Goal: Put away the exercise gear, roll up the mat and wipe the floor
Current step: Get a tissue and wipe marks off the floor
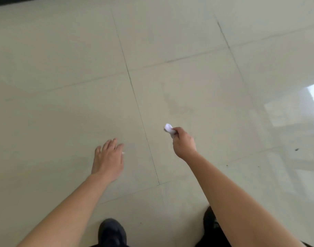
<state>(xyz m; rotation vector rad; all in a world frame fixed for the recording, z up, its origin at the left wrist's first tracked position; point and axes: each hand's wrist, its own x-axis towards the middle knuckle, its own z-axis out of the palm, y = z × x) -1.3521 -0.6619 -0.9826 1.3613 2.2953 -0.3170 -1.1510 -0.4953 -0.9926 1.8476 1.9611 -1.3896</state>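
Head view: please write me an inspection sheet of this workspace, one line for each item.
Surface: glossy pale beige tiled floor, thin dark grout lines, faint dull smear ahead of the right hand.
Job's things: small crumpled white tissue, pinched in the right hand; nothing else seen.
Clutter: tiny dark specks on the floor at right.
Hands: left hand open, fingers spread; right hand curled round the tissue.
Cables: nothing seen.
Surroundings: two dark shoes at bottom edge; bright window reflection at right.
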